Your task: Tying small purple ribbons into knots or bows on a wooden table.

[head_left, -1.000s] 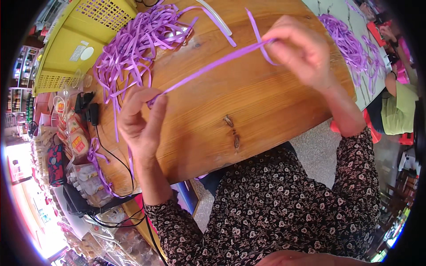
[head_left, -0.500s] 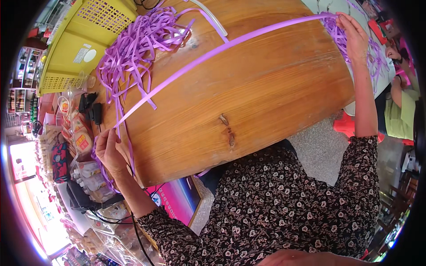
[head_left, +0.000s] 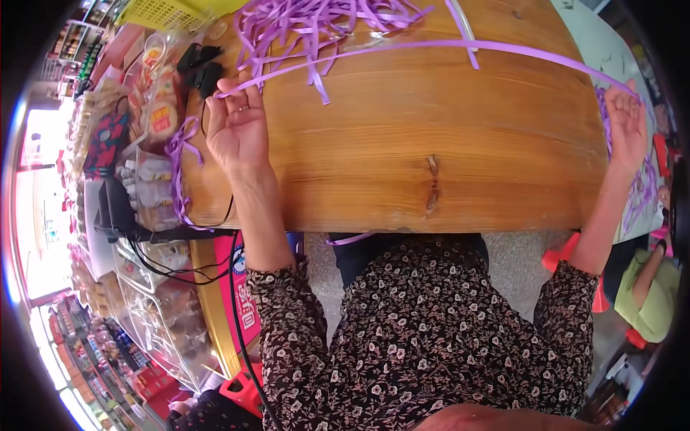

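Ribbon (head_left: pixel 431 44): stretched above table (head_left: pixel 352 165)
Left hand (head_left: pixel 241 133): ribbon pinched at ten o'clock
Right hand (head_left: pixel 627 131): ribbon pinched at two o'clock
Ribbon pile (head_left: pixel 309 20): heaped at twelve o'clock

A wooden table (head_left: pixel 352 161) bears tangled purple ribbons (head_left: pixel 291 20) and black objects (head_left: pixel 209 79).

Your stretched ribbon (head_left: pixel 445 43) reads as smooth fabric tape — satin sheen; ribbon heap (head_left: pixel 309 20), same stuff. Your table (head_left: pixel 352 158) is wood: visible grain, dark knots (head_left: pixel 433 164), semi-gloss finish. Your shirt (head_left: pixel 431 323) is printed cloth, matt. Yellow basket (head_left: pixel 152 13) — smooth plastic, perforated. Black blocks (head_left: pixel 209 77) look like matt plastic. Floor (head_left: pixel 514 258) looks like speckled stone, dull.
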